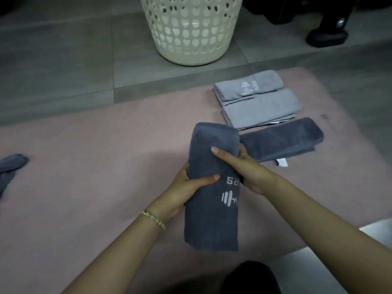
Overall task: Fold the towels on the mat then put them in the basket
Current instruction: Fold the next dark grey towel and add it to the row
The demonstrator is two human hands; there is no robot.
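I am gripping the dark grey folded terry towel (212,221) over the pink floor mat (95,166), its white dumbbell logo facing up. My left hand (186,187) is wrapping its left edge, thumb across the cloth. My right hand (248,170) is clasping the right edge, forefinger lying along the top. Three folded towels are lying just beyond. The cream perforated plastic basket (191,28) is standing on grey floor tiles (63,60).

Both hands, left hand (186,187) and right hand (246,168), gripped the folded dark towel (212,187) on the pink mat (106,145); the basket (191,30) stood at 12 o'clock.
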